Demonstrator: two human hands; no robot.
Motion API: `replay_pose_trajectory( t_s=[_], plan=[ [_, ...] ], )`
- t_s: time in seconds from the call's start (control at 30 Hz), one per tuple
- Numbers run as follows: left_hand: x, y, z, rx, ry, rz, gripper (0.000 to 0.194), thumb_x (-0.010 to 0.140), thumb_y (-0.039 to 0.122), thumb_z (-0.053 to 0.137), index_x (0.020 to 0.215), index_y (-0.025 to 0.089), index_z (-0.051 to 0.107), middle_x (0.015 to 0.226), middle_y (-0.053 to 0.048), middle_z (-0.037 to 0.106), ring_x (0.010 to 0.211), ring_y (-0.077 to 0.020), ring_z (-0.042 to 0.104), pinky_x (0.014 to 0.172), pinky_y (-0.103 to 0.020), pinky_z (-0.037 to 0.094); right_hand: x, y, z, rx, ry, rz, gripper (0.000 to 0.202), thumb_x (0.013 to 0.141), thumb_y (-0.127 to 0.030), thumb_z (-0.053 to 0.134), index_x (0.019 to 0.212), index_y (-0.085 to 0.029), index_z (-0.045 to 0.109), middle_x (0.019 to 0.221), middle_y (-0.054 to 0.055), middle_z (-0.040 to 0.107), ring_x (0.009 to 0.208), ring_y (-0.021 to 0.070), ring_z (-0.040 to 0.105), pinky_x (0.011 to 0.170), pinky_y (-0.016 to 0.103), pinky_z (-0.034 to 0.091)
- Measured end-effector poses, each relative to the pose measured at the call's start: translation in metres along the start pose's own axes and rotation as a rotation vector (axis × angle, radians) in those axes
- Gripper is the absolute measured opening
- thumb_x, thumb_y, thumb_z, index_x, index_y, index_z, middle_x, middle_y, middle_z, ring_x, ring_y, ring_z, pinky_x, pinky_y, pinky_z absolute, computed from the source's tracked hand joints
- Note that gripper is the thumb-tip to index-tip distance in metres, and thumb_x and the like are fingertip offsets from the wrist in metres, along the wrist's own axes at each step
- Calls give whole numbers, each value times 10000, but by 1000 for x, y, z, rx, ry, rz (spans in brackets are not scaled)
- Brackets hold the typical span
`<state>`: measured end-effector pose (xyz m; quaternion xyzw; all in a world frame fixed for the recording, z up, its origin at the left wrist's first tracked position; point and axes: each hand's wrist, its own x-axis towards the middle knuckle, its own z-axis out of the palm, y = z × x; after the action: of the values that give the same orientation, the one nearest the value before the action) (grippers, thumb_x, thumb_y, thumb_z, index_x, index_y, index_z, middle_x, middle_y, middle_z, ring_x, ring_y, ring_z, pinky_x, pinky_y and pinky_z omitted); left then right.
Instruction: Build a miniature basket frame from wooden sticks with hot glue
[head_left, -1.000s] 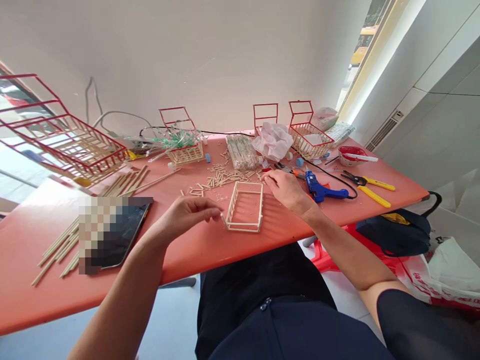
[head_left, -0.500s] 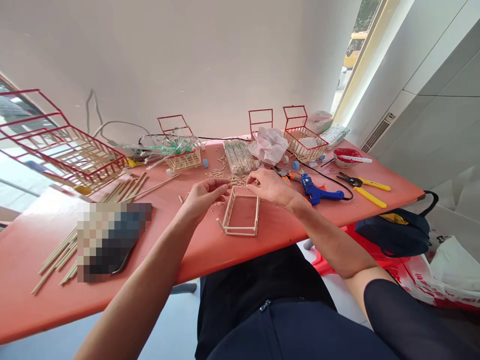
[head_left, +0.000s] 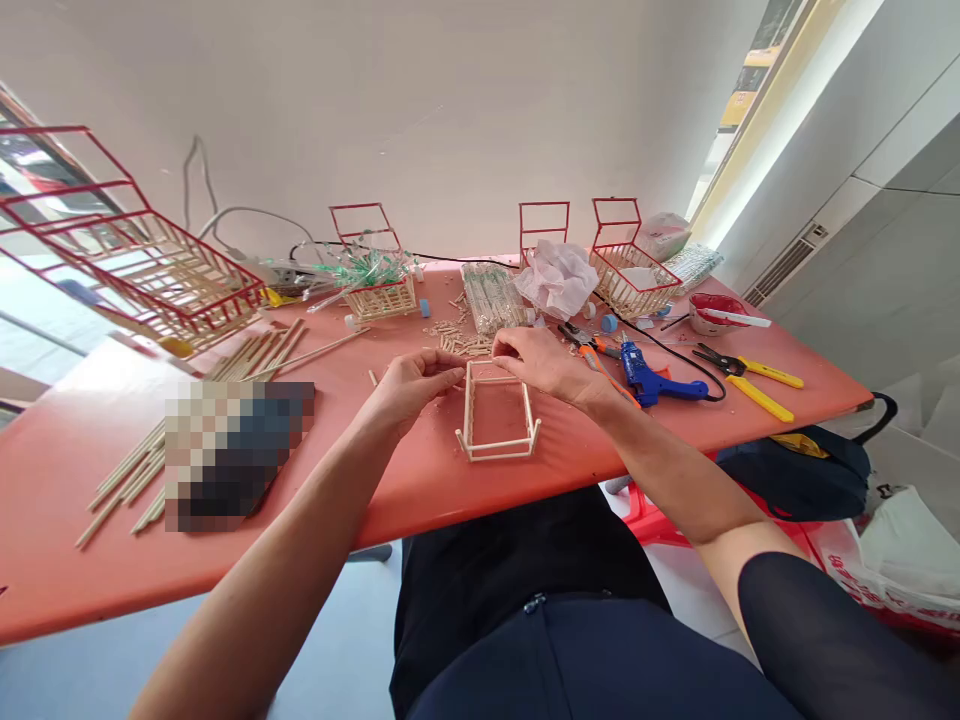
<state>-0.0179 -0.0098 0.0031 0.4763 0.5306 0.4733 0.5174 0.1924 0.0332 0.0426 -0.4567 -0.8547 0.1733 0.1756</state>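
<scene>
A small rectangular frame of pale wooden sticks rests on the red table, with short posts standing at its near corners. My left hand is closed in a pinch at the frame's far left corner. At the far side, the curled fingers of my right hand grip the frame's far end; its fingertips are partly hidden. Behind the hands lie many short cut stick pieces. A blue glue gun lies on its side to the right of my right hand, beside orange-handled pliers.
Yellow-handled pliers and a red-stained bowl lie right. Stick baskets with red frames line the wall, near crumpled white plastic and bundled sticks. Long sticks and a blurred dark object lie left.
The stick frame has turned so that its near end now faces me more squarely, with posts showing at both near corners. Both hands stay at its far end. The camera view has shifted slightly.
</scene>
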Motion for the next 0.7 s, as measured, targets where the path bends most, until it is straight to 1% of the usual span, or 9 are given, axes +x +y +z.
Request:
replay_pose_trajectory(
  t_s=[0.07, 0.17, 0.33, 0.43, 0.5, 0.57, 0.7],
  plan=[
    [-1, 1, 0, -21, 13, -13, 622, 409, 532, 1041, 835, 150, 796, 772, -41, 752, 687, -140, 674, 677, -269, 545, 0, 3, 4, 36, 4, 10, 90, 960, -79, 710, 935, -155, 752, 910, 51, 782, 822, 153, 661, 766, 255, 418],
    [-1, 2, 1, -52, 1, -26, 629, 388, 560, 1048, 781, 146, 782, 743, -38, 736, 691, -144, 679, 703, -285, 574, -3, 6, 9, 85, 21, 19, 68, 962, -99, 721, 961, -160, 752, 903, 47, 782, 819, 157, 668, 771, 259, 424],
    [-1, 1, 0, -37, 11, -26, 679, 338, 588, 1057, 767, 137, 788, 726, -36, 736, 669, -136, 673, 712, -288, 586, -10, 6, 12, 224, 68, -61, 112, 960, -82, 695, 1030, -157, 742, 979, 56, 789, 862, 152, 683, 794, 251, 453],
    [-1, 1, -1, -28, 4, -29, 678, 331, 594, 1056, 757, 145, 780, 711, -36, 740, 660, -146, 683, 702, -290, 589, -12, 5, 12, 213, 74, -91, 98, 943, -64, 703, 971, -148, 743, 957, 57, 778, 853, 151, 659, 793, 256, 434],
    [-1, 0, -1, -14, -4, -20, 648, 339, 565, 1060, 754, 156, 778, 702, -31, 741, 663, -153, 687, 701, -293, 590, -12, 6, 12, 187, 66, -107, 90, 940, -65, 708, 914, -147, 737, 921, 51, 766, 827, 146, 632, 782, 260, 411],
    [0, 0, 0, 1, -4, -6, 629, 348, 552, 1061, 751, 161, 780, 706, -28, 742, 667, -153, 687, 703, -292, 591, -11, 7, 13, 168, 65, -117, 92, 949, -78, 702, 900, -149, 735, 905, 47, 757, 812, 144, 614, 773, 261, 395],
    [0, 0, 0, 9, 10, 18, 681, 357, 651, 1038, 756, 157, 792, 714, -31, 737, 659, -142, 671, 687, -284, 582, -12, 8, 12, 146, 77, -126, 95, 959, -92, 687, 913, -155, 742, 898, 47, 755, 810, 151, 611, 766, 264, 388]
  ],
)
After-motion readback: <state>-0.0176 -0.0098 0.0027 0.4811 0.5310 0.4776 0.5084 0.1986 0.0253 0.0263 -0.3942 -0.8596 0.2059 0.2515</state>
